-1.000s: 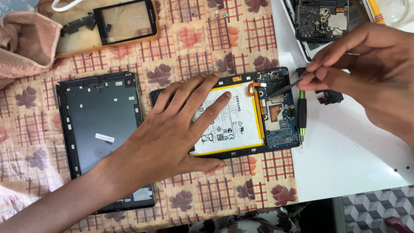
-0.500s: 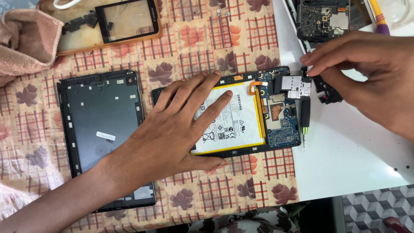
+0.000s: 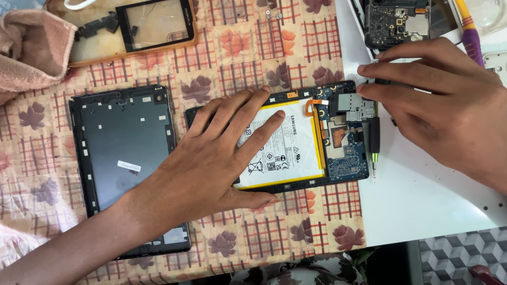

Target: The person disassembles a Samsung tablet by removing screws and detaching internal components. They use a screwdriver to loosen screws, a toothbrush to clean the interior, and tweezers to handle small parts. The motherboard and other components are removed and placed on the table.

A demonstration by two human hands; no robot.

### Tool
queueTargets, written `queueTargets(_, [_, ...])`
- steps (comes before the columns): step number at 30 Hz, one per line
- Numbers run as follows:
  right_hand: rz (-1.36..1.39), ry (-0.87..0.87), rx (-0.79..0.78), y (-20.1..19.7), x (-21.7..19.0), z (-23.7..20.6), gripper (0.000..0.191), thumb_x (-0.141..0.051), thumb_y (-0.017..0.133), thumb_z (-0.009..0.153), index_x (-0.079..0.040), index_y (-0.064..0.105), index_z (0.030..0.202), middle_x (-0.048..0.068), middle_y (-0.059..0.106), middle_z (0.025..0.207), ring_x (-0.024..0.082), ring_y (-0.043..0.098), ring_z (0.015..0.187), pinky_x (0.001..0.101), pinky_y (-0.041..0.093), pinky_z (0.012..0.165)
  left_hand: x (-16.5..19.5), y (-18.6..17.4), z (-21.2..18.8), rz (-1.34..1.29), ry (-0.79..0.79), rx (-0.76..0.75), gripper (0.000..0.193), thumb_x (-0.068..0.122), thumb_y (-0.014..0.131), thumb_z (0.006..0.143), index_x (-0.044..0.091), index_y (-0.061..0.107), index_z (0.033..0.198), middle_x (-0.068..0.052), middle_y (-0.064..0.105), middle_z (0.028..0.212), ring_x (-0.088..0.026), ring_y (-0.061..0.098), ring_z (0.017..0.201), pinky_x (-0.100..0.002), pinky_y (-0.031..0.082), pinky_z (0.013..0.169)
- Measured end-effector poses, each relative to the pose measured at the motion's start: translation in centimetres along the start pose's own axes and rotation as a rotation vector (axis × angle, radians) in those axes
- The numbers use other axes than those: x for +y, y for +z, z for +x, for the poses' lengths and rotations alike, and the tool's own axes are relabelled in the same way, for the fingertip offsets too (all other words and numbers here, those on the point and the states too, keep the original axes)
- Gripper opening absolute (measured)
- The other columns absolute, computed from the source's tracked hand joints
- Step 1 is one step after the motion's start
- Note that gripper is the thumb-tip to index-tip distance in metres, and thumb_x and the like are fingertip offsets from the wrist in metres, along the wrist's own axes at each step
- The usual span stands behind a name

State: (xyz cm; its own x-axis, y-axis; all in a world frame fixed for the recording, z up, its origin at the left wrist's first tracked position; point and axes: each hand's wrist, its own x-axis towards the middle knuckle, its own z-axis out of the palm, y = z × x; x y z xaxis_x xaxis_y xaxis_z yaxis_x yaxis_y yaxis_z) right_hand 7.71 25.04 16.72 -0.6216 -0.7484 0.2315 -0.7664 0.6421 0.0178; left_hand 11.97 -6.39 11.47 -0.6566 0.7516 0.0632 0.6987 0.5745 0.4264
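Patterned tablecloth (image 3: pixel 237 47) and white board (image 3: pixel 422 200): opened tablet under two hands.

Seen from the head camera, the left hand (image 3: pixel 211 158) lies flat with fingers spread on the white battery (image 3: pixel 288 153) of the opened tablet (image 3: pixel 338 158) at centre frame. At right, the right hand (image 3: pixel 438 105) has its fingers narrowed, tips touching a small metal shield (image 3: pixel 351 105) at the tablet's upper right corner. A screwdriver (image 3: pixel 374 142) lies just beside that edge. At left lies a black back cover (image 3: pixel 127 153); a cracked glass panel (image 3: pixel 158 24) sits at upper left.
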Motion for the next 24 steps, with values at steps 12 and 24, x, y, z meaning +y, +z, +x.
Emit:
queueTargets(12, [-0.102, -0.032, 0.006, -1.2, 0.3, 0.2, 0.03, 0.01, 0.079, 0.075, 0.0, 0.078, 0.103, 0.012, 0.075, 0.115, 0.03, 0.066, 0.115, 0.0389, 0.058, 0.089, 0.2, -0.6, 0.3, -0.061, -0.002, -0.014, 0.104, 0.068, 0.069, 0.08, 0.002, 0.036, 0.153, -0.028, 0.019, 0.161, -0.045, 0.015, 0.149, -0.065, 0.018, 0.118])
queueTargets(24, [-0.141, -0.011, 0.038, -1.8, 0.0, 0.7, 0.031, 0.019, 0.075, 0.073, 0.002, 0.078, 0.098, 0.014, 0.076, 0.11, 0.028, 0.068, 0.112, 0.0383, 0.059, 0.088, 0.2, -0.4, 0.3, -0.065, 0.002, 0.023, 0.093, 0.062, 0.065, 0.089, 0.006, 0.034, 0.156, -0.024, 0.019, 0.166, -0.041, 0.016, 0.153, -0.065, 0.018, 0.122])
